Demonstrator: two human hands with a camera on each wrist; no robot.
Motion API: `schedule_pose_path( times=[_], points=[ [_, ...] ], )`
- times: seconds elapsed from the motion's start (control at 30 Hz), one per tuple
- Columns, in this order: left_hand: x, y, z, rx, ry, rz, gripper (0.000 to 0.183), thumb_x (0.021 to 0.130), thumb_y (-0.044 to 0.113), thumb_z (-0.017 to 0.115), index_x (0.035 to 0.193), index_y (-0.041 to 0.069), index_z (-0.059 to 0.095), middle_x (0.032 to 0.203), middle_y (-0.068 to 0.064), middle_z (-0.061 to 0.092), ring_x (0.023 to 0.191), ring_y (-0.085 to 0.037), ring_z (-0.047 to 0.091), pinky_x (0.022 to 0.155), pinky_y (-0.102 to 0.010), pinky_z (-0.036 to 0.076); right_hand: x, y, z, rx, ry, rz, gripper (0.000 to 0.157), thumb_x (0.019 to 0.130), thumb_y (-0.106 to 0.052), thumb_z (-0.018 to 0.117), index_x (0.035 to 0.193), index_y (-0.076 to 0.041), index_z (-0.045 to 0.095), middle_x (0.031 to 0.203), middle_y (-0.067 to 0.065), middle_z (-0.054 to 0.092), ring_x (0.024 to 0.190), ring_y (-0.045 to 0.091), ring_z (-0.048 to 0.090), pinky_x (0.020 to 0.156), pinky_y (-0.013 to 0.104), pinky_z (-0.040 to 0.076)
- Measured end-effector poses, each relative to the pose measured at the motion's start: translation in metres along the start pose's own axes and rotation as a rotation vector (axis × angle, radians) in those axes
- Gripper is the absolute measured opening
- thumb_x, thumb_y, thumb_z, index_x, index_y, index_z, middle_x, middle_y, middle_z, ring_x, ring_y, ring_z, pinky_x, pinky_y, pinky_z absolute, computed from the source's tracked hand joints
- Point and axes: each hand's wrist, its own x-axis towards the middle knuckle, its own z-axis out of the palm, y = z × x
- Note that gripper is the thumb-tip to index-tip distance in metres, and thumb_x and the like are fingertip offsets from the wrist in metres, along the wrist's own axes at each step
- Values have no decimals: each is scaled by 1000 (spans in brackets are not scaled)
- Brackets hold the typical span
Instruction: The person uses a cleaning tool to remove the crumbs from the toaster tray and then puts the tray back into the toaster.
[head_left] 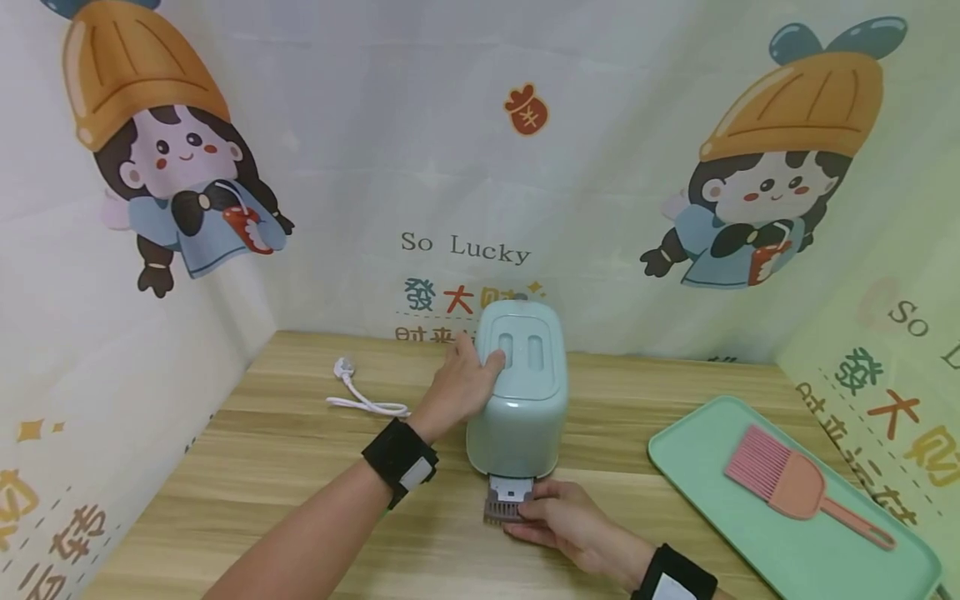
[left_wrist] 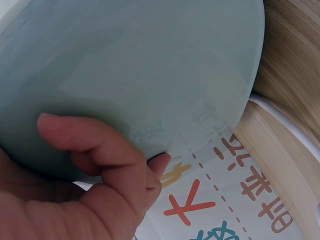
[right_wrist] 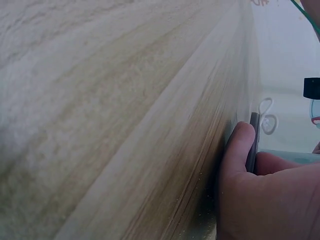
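A pale green toaster (head_left: 519, 425) with two oblong recesses on its top stands on the wooden table. My left hand (head_left: 465, 379) holds its left side, the thumb near the top edge; in the left wrist view, that hand's bent fingers (left_wrist: 95, 135) lie against the glossy casing. From the toaster's near end, low down, a grey slotted crumb tray (head_left: 504, 507) sticks out. My right hand (head_left: 566, 521) pinches this tray at its right side. Close up in the right wrist view, the tray's dark edge (right_wrist: 253, 142) lies between thumb and fingers, just above the tabletop.
A white power cord with a plug (head_left: 343, 368) lies left of the toaster. On the right, a green tray (head_left: 693, 454) bears a pink basting brush (head_left: 798, 492). Printed cloth (head_left: 337, 167) hangs behind and at both sides. Small crumbs (right_wrist: 197, 187) dot the table near the right hand.
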Motion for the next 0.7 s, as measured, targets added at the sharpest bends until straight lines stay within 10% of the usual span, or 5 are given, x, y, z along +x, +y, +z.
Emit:
schedule_pose_path(
  times=[0.7],
  points=[
    [0,-1,-1,-19,-20,-8,60,98,54,38,134,10,21,116,-10,37,95,-29,47,75,-39,45,-8,10,-4,-2,-84,-21,38,88,9,52,123,17,40,108,28,56,94,30,63,85,37,52]
  ],
)
